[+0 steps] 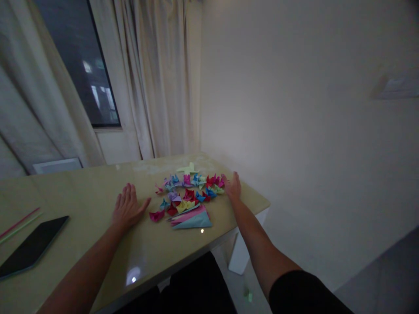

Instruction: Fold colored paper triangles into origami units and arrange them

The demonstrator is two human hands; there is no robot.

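Several folded paper flowers in red, pink, blue, purple and yellow point(188, 195) lie grouped on the glossy table point(91, 187). In front of them rests a flat stack of folded paper cones point(193, 218), light blue and pink. A pale green paper piece with pointed arms point(188, 168) lies behind the flowers. Left of the group, my left hand point(127, 206) is flat on the table, fingers stretched and thumb apart, holding nothing. On the other side, my right hand point(232, 185) is beside the rightmost flowers with fingers apart; I see nothing held in it.
A dark tablet-like slab point(34, 244) lies at the table's left, next to a pink stick point(20, 221) and a light green stick point(21, 227). A wall point(294, 131) borders the right side. Curtains point(163, 87) and a window point(78, 65) are behind.
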